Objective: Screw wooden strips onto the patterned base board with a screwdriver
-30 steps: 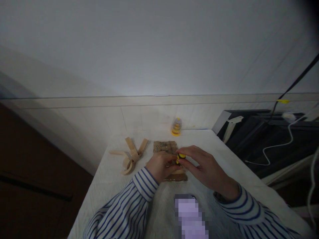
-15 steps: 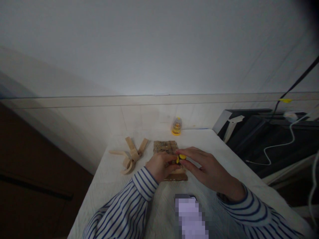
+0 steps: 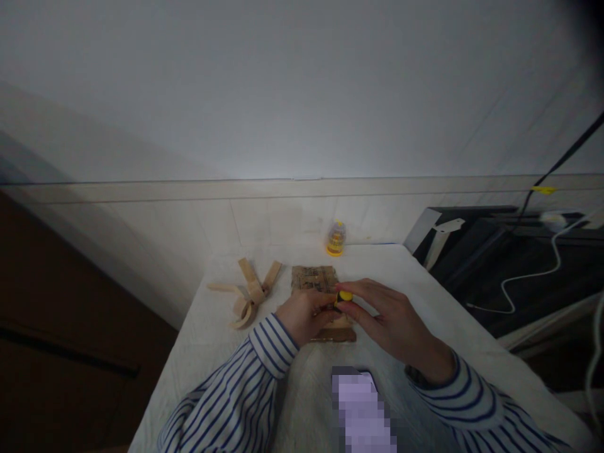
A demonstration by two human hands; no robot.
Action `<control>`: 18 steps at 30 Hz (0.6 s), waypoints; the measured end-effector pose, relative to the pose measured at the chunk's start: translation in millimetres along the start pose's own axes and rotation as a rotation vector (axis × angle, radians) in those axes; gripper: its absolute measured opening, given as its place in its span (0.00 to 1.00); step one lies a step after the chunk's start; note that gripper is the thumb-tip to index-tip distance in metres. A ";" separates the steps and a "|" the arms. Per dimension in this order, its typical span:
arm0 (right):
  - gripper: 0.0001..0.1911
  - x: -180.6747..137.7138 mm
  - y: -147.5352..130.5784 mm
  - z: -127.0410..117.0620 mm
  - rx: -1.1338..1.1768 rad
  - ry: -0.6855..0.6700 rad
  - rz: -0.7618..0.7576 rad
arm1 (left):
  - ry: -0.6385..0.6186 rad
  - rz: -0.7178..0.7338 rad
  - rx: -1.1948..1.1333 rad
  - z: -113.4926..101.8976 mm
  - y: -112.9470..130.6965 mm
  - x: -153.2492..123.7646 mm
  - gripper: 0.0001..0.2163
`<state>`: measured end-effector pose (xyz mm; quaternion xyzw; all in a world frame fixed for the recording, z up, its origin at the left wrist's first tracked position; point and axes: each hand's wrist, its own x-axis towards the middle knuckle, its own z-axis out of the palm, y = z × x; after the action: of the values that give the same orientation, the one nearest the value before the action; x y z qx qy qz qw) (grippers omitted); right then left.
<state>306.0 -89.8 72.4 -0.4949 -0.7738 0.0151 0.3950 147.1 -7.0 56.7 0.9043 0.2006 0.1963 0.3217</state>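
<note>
Between the fingertips of my right hand [image 3: 384,318] is a small yellow-and-black piece [image 3: 346,296] that looks like a screwdriver handle. My left hand [image 3: 304,314] pinches at the left end of this same piece; the fingers hide most of that end. Both hands are above a crumpled brown paper packet [image 3: 314,275] with dark print, which lies on the white-covered table. Further back stands a small clear dome-topped container [image 3: 336,239] with a yellow base and yellow contents.
To the left on the table [image 3: 198,352] lies a looped tan strap [image 3: 255,292]. A phone [image 3: 363,409] with a blurred-out screen lies near me. Dark panels [image 3: 472,251] and a white cable [image 3: 528,277] are beyond the right edge; a wall rises behind.
The yellow part has turned slightly between my fingers, and its yellow left edge shows less now. Both hands stay in nearly the same place; the view has shifted a little.
</note>
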 end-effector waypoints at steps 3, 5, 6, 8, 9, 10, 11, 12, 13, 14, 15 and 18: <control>0.11 -1.0 -0.4 1.2 -0.011 0.020 0.006 | 0.009 0.003 -0.004 0.7 0.2 -0.9 0.07; 0.11 -1.4 -0.7 1.6 -0.023 0.019 0.015 | 0.027 -0.001 0.000 1.5 0.5 -0.8 0.07; 0.11 -1.4 -0.7 1.7 -0.030 0.017 0.022 | 0.041 -0.005 0.005 1.9 0.7 -0.5 0.07; 0.11 -0.8 -0.8 1.8 -0.044 0.016 0.044 | 0.071 -0.026 0.022 2.6 1.4 0.3 0.08; 0.11 -0.3 -0.7 1.9 -0.049 0.016 0.056 | 0.082 -0.041 0.031 2.7 1.8 0.6 0.08; 0.11 0.3 -0.7 1.7 -0.054 0.013 0.069 | 0.089 -0.057 0.037 2.8 2.2 0.9 0.09; 0.11 0.9 -0.7 1.5 -0.060 0.008 0.081 | 0.093 -0.071 0.041 2.9 2.6 1.0 0.09; 0.11 1.4 -0.7 1.0 -0.065 0.000 0.091 | 0.092 -0.080 0.040 2.8 3.1 1.0 0.09; 0.11 1.9 -0.7 0.2 -0.067 -0.012 0.098 | 0.087 -0.081 0.037 2.6 3.5 0.9 0.08; 0.12 2.3 -0.8 -0.8 -0.065 -0.026 0.102 | 0.081 -0.075 0.034 2.4 3.8 0.7 0.08; 0.12 2.5 -1.0 -2.1 -0.058 -0.041 0.106 | 0.077 -0.067 0.034 2.2 4.0 0.6 0.07; 0.15 3.0 -1.9 -7.0 -0.015 -0.069 0.104 | 0.060 -0.042 0.049 1.4 3.9 0.5 0.07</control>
<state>308.3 -91.0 79.8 -0.5364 -0.7604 0.0471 0.3630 149.2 -10.2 58.4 0.9011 0.2341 0.2117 0.2974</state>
